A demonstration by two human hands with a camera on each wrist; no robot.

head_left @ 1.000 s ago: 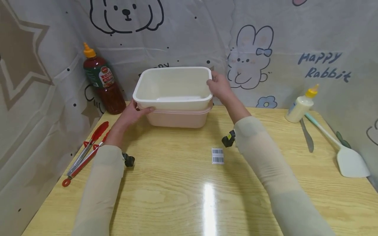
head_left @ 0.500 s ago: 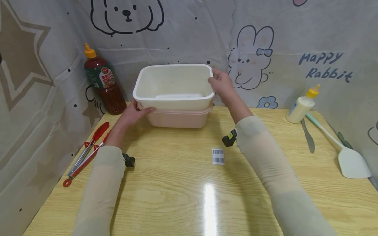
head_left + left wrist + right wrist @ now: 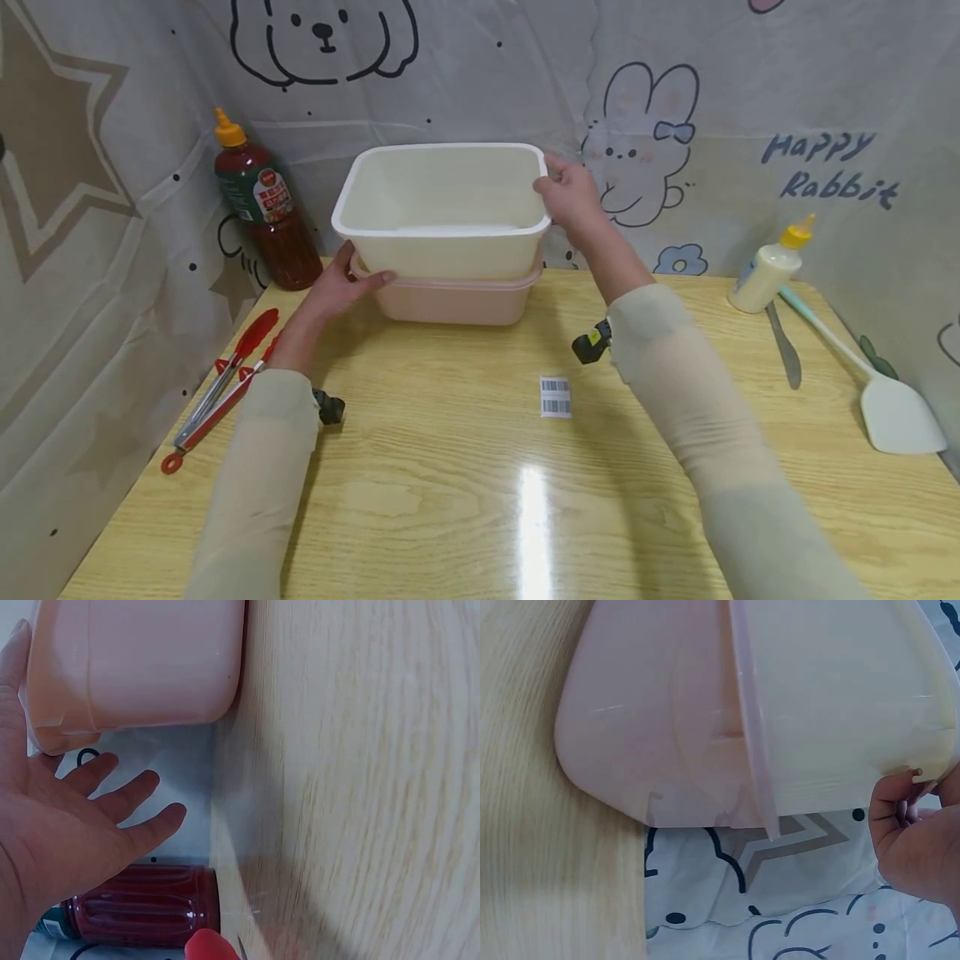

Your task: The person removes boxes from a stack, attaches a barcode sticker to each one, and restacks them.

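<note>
A cream-white plastic storage bin is raised partway out of a pink storage bin, its lower part still inside. My right hand grips the white bin's rim at its right end, fingers curled round the edge in the right wrist view. On the pink bin's left corner, my left hand holds the rim between thumb and index finger. Its other fingers spread loosely in the left wrist view. The pink bin stands on the wooden table.
A red sauce bottle and red-tipped tongs are at the left. At the right are a white squeeze bottle, a table knife and a white spatula. A barcode label lies mid-table; a printed cloth hangs behind.
My right hand has moved up with the white bin's rim, and more of its wall shows above the pink bin. My left hand has stayed at the pink bin's corner.
</note>
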